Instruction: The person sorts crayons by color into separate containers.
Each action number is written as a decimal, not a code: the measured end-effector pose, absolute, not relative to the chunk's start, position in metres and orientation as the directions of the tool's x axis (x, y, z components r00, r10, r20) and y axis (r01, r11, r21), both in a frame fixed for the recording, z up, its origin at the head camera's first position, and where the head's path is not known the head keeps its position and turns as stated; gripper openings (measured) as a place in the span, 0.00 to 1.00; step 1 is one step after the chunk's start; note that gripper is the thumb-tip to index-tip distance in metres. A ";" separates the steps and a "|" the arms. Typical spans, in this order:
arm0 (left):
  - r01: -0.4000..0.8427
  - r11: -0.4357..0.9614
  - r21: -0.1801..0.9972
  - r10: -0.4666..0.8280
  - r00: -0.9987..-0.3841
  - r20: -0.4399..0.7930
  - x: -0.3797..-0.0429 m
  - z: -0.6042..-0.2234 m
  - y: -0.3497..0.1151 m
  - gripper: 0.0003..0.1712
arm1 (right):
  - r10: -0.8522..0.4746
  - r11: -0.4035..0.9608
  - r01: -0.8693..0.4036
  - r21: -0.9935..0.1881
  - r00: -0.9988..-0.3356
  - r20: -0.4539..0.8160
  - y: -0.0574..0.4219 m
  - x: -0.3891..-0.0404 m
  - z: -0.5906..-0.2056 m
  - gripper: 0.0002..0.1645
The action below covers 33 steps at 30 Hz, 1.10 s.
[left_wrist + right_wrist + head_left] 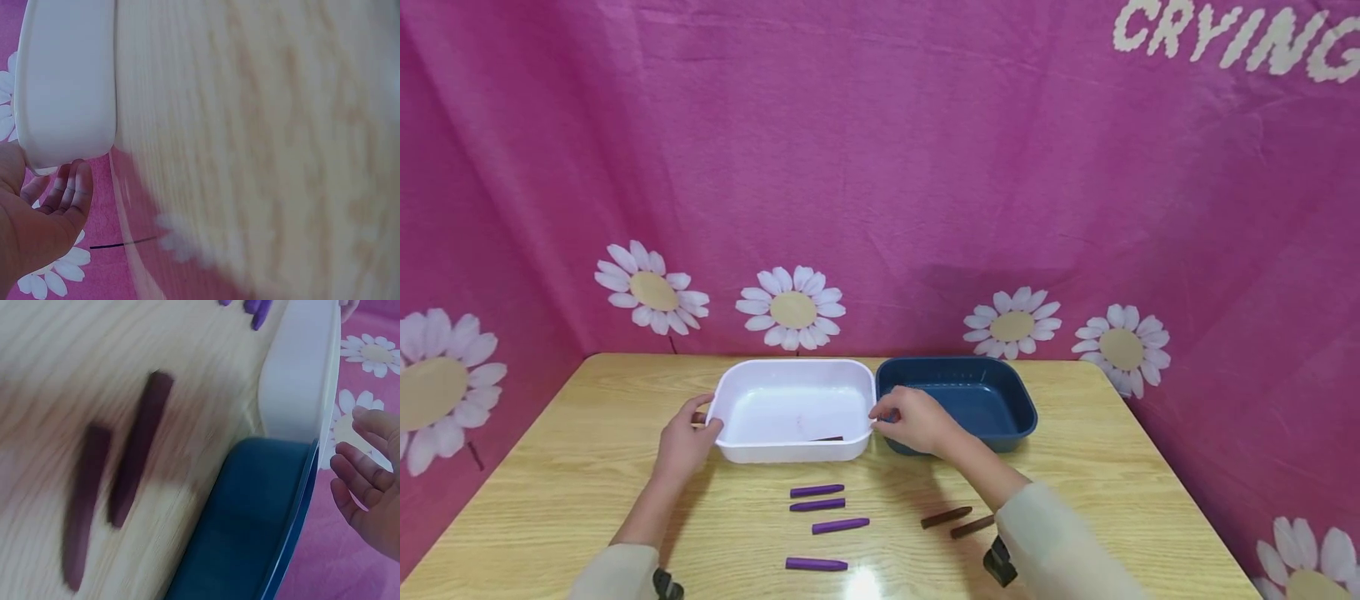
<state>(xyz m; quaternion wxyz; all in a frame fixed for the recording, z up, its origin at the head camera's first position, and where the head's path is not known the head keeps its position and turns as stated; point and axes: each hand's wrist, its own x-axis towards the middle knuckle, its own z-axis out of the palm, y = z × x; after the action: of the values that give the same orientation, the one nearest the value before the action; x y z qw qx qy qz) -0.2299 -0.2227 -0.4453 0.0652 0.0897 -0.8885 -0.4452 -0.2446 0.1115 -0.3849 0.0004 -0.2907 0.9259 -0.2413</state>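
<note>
Our left hand (687,437) clamped on left rim of white rectangular plastic tub (797,453); right hand (915,418), fingers apart, near right rim beside navy plastic tub (979,408). Both near far edge of wood-grain table (602,450); open wood before four purple sticks (840,526). Pink cloth (865,150) reads "CRYING".

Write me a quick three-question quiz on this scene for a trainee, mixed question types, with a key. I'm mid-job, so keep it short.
1. How many purple crayons lie on the table?
2. Which thing does the left hand hold at one end?
A) the blue bin
B) the white bin
C) a brown crayon
3. True or false: nothing lies inside the white bin.

Key:
1. Four.
2. B.
3. False; a dark stick shows inside it, near the front side.
</note>
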 end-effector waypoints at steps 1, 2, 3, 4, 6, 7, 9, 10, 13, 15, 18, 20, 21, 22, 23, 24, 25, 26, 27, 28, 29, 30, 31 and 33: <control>-0.104 0.588 0.802 -0.218 -0.975 0.033 -0.230 -0.445 -0.223 0.29 | -0.543 0.716 -0.541 -0.441 -0.829 0.136 0.116 -0.242 -0.385 0.10; -0.105 0.589 0.801 -0.218 -0.975 0.032 -0.230 -0.445 -0.223 0.29 | -0.546 0.718 -0.545 -0.434 -0.827 0.135 0.120 -0.240 -0.385 0.10; -0.108 0.589 0.801 -0.218 -0.975 0.029 -0.230 -0.445 -0.223 0.30 | -0.550 0.718 -0.547 -0.431 -0.825 0.131 0.124 -0.237 -0.384 0.09; -0.108 0.589 0.801 -0.218 -0.976 0.028 -0.231 -0.445 -0.224 0.30 | -0.555 0.716 -0.551 -0.429 -0.822 0.130 0.128 -0.235 -0.384 0.09; -0.110 0.588 0.802 -0.219 -0.975 0.027 -0.231 -0.445 -0.224 0.30 | -0.565 0.713 -0.561 -0.422 -0.815 0.129 0.137 -0.231 -0.385 0.09; -0.109 0.587 0.802 -0.220 -0.975 0.029 -0.231 -0.445 -0.224 0.30 | -0.568 0.712 -0.564 -0.418 -0.813 0.129 0.140 -0.229 -0.385 0.09; -0.109 0.586 0.803 -0.220 -0.975 0.028 -0.231 -0.445 -0.224 0.30 | -0.573 0.709 -0.566 -0.422 -0.810 0.123 0.147 -0.226 -0.386 0.09; -0.110 0.586 0.803 -0.221 -0.975 0.028 -0.231 -0.445 -0.224 0.30 | -0.576 0.707 -0.566 -0.424 -0.809 0.120 0.151 -0.224 -0.387 0.09; -0.117 0.584 0.803 -0.226 -0.974 0.022 -0.231 -0.445 -0.223 0.30 | -0.583 0.701 -0.567 -0.432 -0.805 0.110 0.160 -0.220 -0.389 0.08; -0.122 0.581 0.805 -0.228 -0.973 0.018 -0.230 -0.444 -0.223 0.30 | -0.590 0.695 -0.572 -0.436 -0.800 0.110 0.165 -0.217 -0.391 0.08; -0.122 0.578 0.807 -0.227 -0.974 0.016 -0.230 -0.444 -0.223 0.30 | -0.600 0.685 -0.581 -0.439 -0.792 0.111 0.173 -0.212 -0.393 0.06; -0.119 0.576 0.809 -0.225 -0.974 0.017 -0.230 -0.444 -0.222 0.30 | -0.601 0.685 -0.577 -0.444 -0.792 0.102 0.179 -0.208 -0.395 0.07; -0.118 0.575 0.809 -0.224 -0.974 0.017 -0.230 -0.444 -0.222 0.30 | -0.600 0.687 -0.571 -0.449 -0.795 0.093 0.182 -0.207 -0.396 0.07; -0.117 0.575 0.810 -0.225 -0.974 0.018 -0.230 -0.444 -0.222 0.30 | -0.598 0.688 -0.565 -0.456 -0.797 0.085 0.185 -0.205 -0.398 0.07; -0.120 0.575 0.810 -0.227 -0.974 0.016 -0.230 -0.444 -0.222 0.30 | -0.597 0.689 -0.560 -0.461 -0.799 0.079 0.189 -0.204 -0.400 0.08; -0.120 0.575 0.809 -0.227 -0.974 0.016 -0.230 -0.445 -0.222 0.30 | -0.592 0.692 -0.549 -0.469 -0.803 0.067 0.192 -0.202 -0.402 0.08; -0.121 0.574 0.810 -0.227 -0.974 0.016 -0.230 -0.445 -0.222 0.30 | -0.588 0.692 -0.540 -0.479 -0.807 0.059 0.195 -0.201 -0.405 0.09; -0.123 0.574 0.809 -0.229 -0.973 0.014 -0.230 -0.445 -0.221 0.30 | -0.589 0.690 -0.540 -0.482 -0.806 0.059 0.199 -0.200 -0.407 0.09; -0.123 0.574 0.810 -0.228 -0.973 0.015 -0.230 -0.445 -0.221 0.30 | -0.589 0.689 -0.539 -0.485 -0.806 0.059 0.202 -0.199 -0.410 0.09; -0.122 0.574 0.809 -0.228 -0.974 0.015 -0.230 -0.446 -0.221 0.30 | -0.591 0.685 -0.543 -0.486 -0.804 0.065 0.205 -0.198 -0.413 0.08; -0.123 0.575 0.809 -0.228 -0.974 0.014 -0.231 -0.446 -0.221 0.30 | -0.591 0.683 -0.543 -0.488 -0.804 0.068 0.207 -0.198 -0.416 0.08; -0.122 0.575 0.809 -0.227 -0.974 0.015 -0.231 -0.446 -0.221 0.30 | -0.592 0.679 -0.545 -0.492 -0.803 0.073 0.210 -0.197 -0.419 0.08; -0.122 0.574 0.809 -0.227 -0.974 0.015 -0.231 -0.446 -0.221 0.30 | -0.592 0.675 -0.547 -0.495 -0.802 0.081 0.213 -0.196 -0.421 0.08; -0.121 0.573 0.811 -0.228 -0.974 0.015 -0.230 -0.446 -0.221 0.30 | -0.589 0.668 -0.539 -0.513 -0.804 0.078 0.217 -0.193 -0.427 0.08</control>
<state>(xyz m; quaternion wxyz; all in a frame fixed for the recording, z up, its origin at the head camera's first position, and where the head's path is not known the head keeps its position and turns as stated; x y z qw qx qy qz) -0.2303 -0.2213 -0.4462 0.0590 0.0987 -0.8848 -0.4516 -0.1934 0.2174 -0.4270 0.0470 -0.3091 0.9121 -0.2651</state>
